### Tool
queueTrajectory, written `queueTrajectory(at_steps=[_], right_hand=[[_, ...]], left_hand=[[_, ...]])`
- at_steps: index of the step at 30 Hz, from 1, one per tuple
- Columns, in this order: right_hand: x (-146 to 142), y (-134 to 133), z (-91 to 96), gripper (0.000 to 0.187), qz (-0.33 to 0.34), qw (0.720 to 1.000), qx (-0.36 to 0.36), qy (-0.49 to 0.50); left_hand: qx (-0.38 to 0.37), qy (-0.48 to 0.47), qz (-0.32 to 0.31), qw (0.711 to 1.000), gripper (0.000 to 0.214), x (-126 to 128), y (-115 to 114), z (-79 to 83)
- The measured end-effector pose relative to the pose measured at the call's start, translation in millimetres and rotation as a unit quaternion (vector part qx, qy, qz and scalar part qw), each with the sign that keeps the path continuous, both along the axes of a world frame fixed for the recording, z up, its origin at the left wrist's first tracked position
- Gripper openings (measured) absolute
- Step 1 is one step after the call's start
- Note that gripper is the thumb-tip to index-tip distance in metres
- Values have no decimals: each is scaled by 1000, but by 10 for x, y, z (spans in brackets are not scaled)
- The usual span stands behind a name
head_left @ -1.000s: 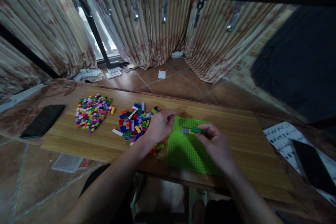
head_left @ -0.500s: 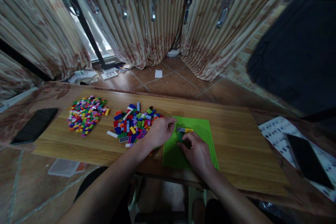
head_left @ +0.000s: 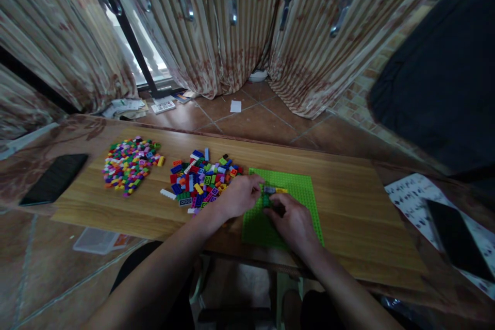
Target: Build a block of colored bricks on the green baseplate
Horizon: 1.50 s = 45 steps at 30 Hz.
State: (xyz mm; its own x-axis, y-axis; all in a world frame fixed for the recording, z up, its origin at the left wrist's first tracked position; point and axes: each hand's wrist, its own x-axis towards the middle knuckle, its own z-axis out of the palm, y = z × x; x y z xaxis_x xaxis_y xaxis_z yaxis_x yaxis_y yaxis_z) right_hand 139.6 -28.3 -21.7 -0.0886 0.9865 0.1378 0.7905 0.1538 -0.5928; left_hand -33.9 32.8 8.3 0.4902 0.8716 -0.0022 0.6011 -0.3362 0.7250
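Observation:
A bright green studded baseplate [head_left: 301, 196] lies on a wooden board [head_left: 356, 216]. On it stands a short row of bricks, grey and yellow [head_left: 275, 190]. My right hand [head_left: 293, 223] is closed, its fingers pinching a dark green brick [head_left: 266, 200] just below that row. My left hand [head_left: 240, 196] rests curled at the baseplate's left edge, fingertips touching the plate near the row; nothing shows in it. A heap of larger mixed-colour bricks [head_left: 201, 180] lies just left of the hands.
A second heap of small coloured bricks [head_left: 129, 165] lies farther left. A dark flat device [head_left: 54, 178] sits at the far left, another [head_left: 456, 237] on printed paper at the right. A clear plastic lid [head_left: 98, 241] lies on the tiled floor; curtains hang behind.
My right hand brought the dark green brick down from above the plate to its surface beside the brick row. My left hand slid right onto the plate's edge.

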Motion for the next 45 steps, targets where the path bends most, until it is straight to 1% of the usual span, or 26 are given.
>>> queueTrajectory(at_steps=[2,5,9,13,17,21,30,37,41,45], right_hand=[[-6,13,-12,14,1,1000,9,-5],[-9,30,-25,12,2,1000,21,-5],[-5,40,-36,11,-1,1000,30,-1],[-6,46,-37,13,-3,1000,23,-12],[8,50,-29,11,1,1000,22,-15],[42,55,-20,12,-2,1000,28,4],[55,78,-51,17,10,998,37,59],[52,61,-65,18,6,998,46,44],[50,63,-82,19,6,998,59,22],[51,71,-84,18,9,998,65,21]], left_hand=[[-14,-5,-2,1000,38,26,-7,-19],[-27,-7,17,999,46,77,-18,-54],[-16,5,40,999,50,136,-27,-91],[-17,11,56,998,53,162,-21,-115],[-10,15,60,998,52,169,-12,-145],[-4,20,66,998,50,177,-12,-162],[7,31,72,997,45,194,-19,-105],[-18,12,78,997,44,201,-26,-100],[-30,13,85,996,45,208,-20,-102],[-32,19,92,995,45,212,-9,-117]])
